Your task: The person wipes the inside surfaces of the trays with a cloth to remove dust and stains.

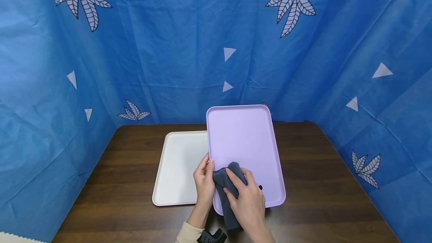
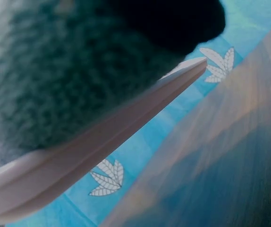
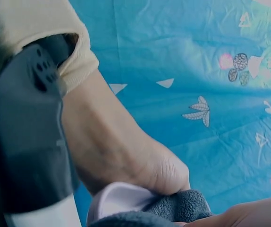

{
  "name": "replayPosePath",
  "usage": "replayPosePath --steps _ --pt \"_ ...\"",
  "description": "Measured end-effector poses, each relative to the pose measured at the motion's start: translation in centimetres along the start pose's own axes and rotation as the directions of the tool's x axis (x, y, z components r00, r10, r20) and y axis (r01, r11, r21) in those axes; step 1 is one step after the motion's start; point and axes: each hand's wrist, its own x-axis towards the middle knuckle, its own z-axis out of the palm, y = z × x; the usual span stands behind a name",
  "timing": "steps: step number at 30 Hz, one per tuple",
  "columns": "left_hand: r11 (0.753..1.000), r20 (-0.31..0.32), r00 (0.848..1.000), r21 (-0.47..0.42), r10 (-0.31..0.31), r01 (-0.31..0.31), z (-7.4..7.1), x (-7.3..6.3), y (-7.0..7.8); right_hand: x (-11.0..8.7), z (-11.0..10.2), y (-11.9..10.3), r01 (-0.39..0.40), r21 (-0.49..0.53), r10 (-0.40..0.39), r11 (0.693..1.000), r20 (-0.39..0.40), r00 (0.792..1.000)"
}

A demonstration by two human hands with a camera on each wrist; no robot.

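A lilac rectangular tray (image 1: 244, 134) is raised and tilted over the table. My left hand (image 1: 204, 183) grips its left edge, thumb on the near side; the other fingers are partly hidden behind the rim. In my right hand (image 1: 248, 198) is a dark grey cloth (image 1: 221, 179), bunched and pressed onto the tray's lower left part, one end hanging below the rim. Up close in the left wrist view, the fuzzy cloth (image 2: 69, 85) lies over the tray's edge (image 2: 102, 137). The right wrist view shows the cloth (image 3: 182, 205) beside my left hand (image 3: 166, 170).
A white rectangular tray (image 1: 180, 168) lies flat on the dark wooden table (image 1: 314, 183), left of the lilac tray and partly behind it. Blue patterned curtains (image 1: 168, 48) hang around the table's back and sides. A black strapped device (image 1: 212, 236) sits at my left wrist.
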Motion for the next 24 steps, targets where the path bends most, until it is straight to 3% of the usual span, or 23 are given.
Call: replayPosePath --steps 13,19,24 --pt "1.0 -0.01 1.0 0.019 0.008 -0.008 0.1 0.1 0.0 -0.2 -0.7 2.5 -0.049 -0.007 0.048 0.999 -0.065 0.997" --pt "1.0 -0.012 1.0 0.018 0.017 -0.017 0.1 0.2 0.0 0.0 -1.4 4.0 -0.131 0.02 0.132 0.991 -0.055 0.99" --pt "0.999 -0.02 1.0 0.026 0.021 -0.02 0.1 0.2 0.0 0.2 -2.0 5.3 -0.238 0.012 0.238 0.971 -0.028 0.971"
